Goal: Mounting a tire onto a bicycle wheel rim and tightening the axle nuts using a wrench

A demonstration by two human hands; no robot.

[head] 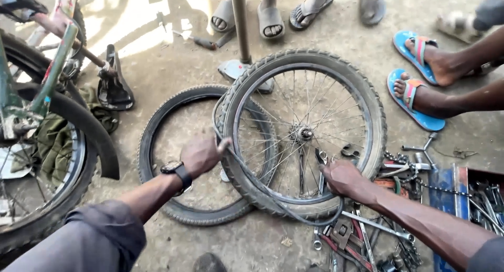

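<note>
A spoked bicycle wheel (304, 133) with its knobby tyre stands tilted on the dirt ground in front of me. My left hand (202, 154), with a dark wristwatch, grips the tyre's left edge. My right hand (341, 177) is closed on the tyre and rim at the lower right. A thin black inner tube (294, 214) hangs out below the wheel. A loose black tyre (184, 151) lies flat on the ground behind and left of the wheel.
Spanners and other tools (362, 235) lie scattered at the lower right beside a blue toolbox (462, 193). An upturned bicycle (42, 109) fills the left side. A pump (241, 35) stands behind the wheel. Other people's sandalled feet (420, 88) ring the far side.
</note>
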